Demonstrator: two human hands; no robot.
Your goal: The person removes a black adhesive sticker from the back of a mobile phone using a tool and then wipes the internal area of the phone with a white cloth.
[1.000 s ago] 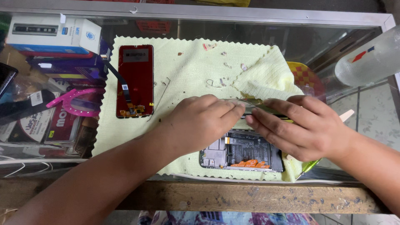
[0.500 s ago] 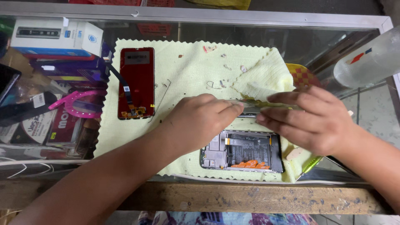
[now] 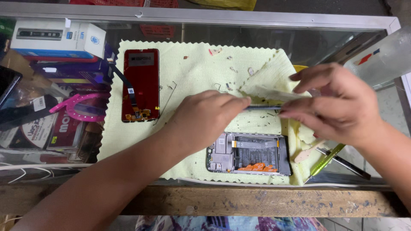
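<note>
My left hand (image 3: 205, 119) and my right hand (image 3: 338, 102) hover over a yellow cloth (image 3: 192, 72) on a glass counter. Between them runs a thin dark strip (image 3: 262, 108); the fingertips of both hands pinch its ends. My right hand also pinches a pale translucent film (image 3: 274, 92) just above the strip. Below the hands an opened phone (image 3: 250, 154) lies on the cloth with its battery and boards showing. A red screen panel (image 3: 140, 85) with a loose flex cable lies on the cloth to the left.
A white box (image 3: 55, 37) and assorted packages lie under the glass at left, with a pink curved piece (image 3: 77, 107). A green-handled tool (image 3: 325, 160) and a metal tool (image 3: 346, 164) lie at right. A clear plastic bottle (image 3: 381, 55) stands far right. A wooden edge (image 3: 257, 201) runs along the front.
My right hand has moved right and upward, away from my left hand. The strip and pale film now show between the hands, and the opened phone is less covered.
</note>
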